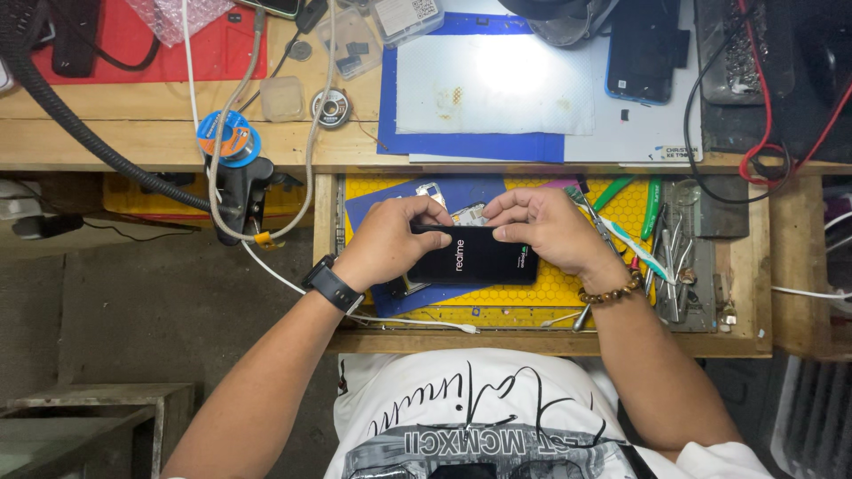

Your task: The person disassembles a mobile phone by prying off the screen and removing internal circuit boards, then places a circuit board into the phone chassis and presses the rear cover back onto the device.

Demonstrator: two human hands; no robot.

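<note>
Workbench of pale wood fills the top of the view, w/ a pull-out drawer below it at centre. Inside the drawer lies a yellow honeycomb mat, and on it a blue sheet.

Over this mat the person holds a black smartphone, dark glass side up, long axis from 9 to 3 o'clock. Left hand grasps the 9 o'clock end, fingers curled over the top edge. Right hand grasps the 3 o'clock end, thumb on the glass near the corner. Both are closed on the phone, neither one is free.

Judgement on handling: the phone looks light and stiff, but the glass is smooth, probably slippery, and fragile at corners. Best hold is by the two short ends or the long edges, not by pressing the middle of the glass.

Labels & packages:
- blue mat at 12 o'clock, w/ a white sheet on top
- red mat at 11 o'clock
- white rectangular label on the bench edge at 1 o'clock
- blue-orange solder spool at 10 o'clock
- small clear plastic box beside it
- green-handled tools at 2 o'clock in the drawer
</note>
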